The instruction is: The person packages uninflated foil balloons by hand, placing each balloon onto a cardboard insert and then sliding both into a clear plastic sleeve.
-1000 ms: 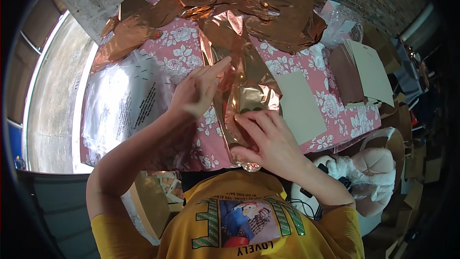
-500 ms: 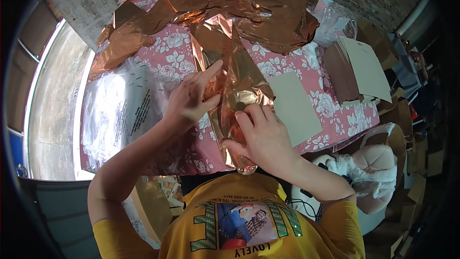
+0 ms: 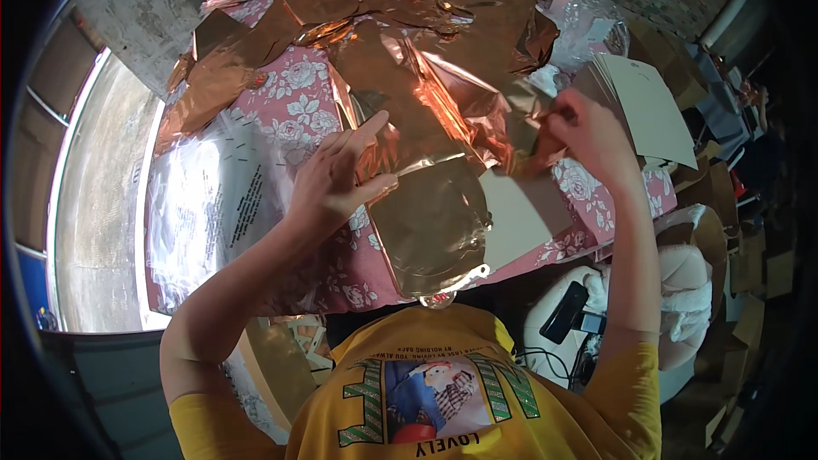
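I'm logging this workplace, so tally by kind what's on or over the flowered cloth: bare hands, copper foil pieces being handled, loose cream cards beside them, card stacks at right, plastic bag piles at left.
Bare hands (left hand, right hand): 2
Copper foil piece: 1
Loose cream card: 1
Card stack: 1
Clear plastic bag pile: 1
Total: 6

Foil [image 3: 430, 226] at centre frame: metallic copper-gold. Tablecloth [image 3: 294, 115]: dusty pink, white floral pattern. Shirt [image 3: 460, 334], lower centre: mustard yellow.

Left head-mounted fisheye camera faces downward at close range; field of view covers both hands [image 3: 325, 181] and the counter [image 3: 294, 81]
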Demonstrator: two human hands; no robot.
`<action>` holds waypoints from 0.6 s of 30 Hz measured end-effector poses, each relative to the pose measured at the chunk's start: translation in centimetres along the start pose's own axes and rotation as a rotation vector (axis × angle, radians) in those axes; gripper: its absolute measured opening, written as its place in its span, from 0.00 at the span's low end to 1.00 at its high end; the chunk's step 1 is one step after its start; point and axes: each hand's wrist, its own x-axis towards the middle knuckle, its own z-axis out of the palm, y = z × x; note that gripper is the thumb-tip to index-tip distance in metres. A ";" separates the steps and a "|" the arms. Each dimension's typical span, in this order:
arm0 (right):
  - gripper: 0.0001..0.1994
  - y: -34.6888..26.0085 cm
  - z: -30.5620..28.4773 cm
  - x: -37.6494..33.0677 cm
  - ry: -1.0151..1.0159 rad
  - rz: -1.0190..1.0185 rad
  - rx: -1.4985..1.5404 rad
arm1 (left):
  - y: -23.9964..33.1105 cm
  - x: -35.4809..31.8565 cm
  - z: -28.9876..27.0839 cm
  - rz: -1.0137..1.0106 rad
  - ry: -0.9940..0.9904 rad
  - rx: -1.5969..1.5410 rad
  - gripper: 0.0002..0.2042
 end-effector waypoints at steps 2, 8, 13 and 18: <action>0.12 1.2 0.9 0.6 0.121 0.008 -0.177 | 0.4 0.3 0.0 -0.021 -0.019 0.010 0.37; 0.04 1.0 3.4 -0.9 0.305 0.047 -0.728 | 0.5 0.4 0.1 -0.062 -0.031 0.045 0.37; 0.14 -1.0 4.4 -1.8 0.439 -0.334 -0.477 | 0.6 0.1 -0.2 -0.079 -0.049 0.071 0.36; 0.14 1.5 4.8 -2.6 0.310 -0.199 -0.772 | 0.7 -0.1 0.0 -0.056 -0.031 0.079 0.36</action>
